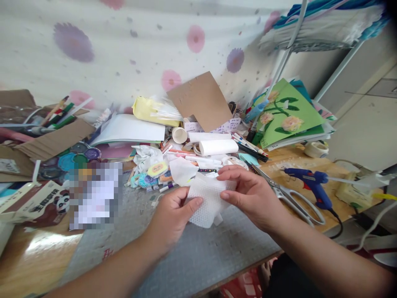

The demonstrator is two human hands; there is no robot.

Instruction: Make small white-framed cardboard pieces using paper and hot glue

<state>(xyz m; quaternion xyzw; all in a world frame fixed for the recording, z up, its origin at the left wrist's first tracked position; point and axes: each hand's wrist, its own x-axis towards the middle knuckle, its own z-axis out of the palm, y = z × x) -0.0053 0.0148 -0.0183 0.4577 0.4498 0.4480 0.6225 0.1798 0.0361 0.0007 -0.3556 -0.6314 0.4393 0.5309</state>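
A thin white sheet with a dimpled, embossed surface (pixel 203 203) is held up between both hands, above the front of the grey mat (pixel 124 265). My left hand (pixel 172 213) pinches its left edge between thumb and curled fingers. At the right edge, my right hand (pixel 251 194) has it between thumb and fingers, with the index finger reaching over the top corner. Just behind the sheet lies a loose white paper piece (pixel 182 171). Large metal scissors (pixel 290 198) rest beside my right wrist.
A blue glue gun (pixel 310 182) lies on the right with its cord trailing down. White rolls (pixel 218 147), pens and crumpled paper (pixel 147 157) crowd the back. Brown cardboard (pixel 201 99) leans there. On the left are a panda-print carton (pixel 37 203) and paint pots (pixel 66 161).
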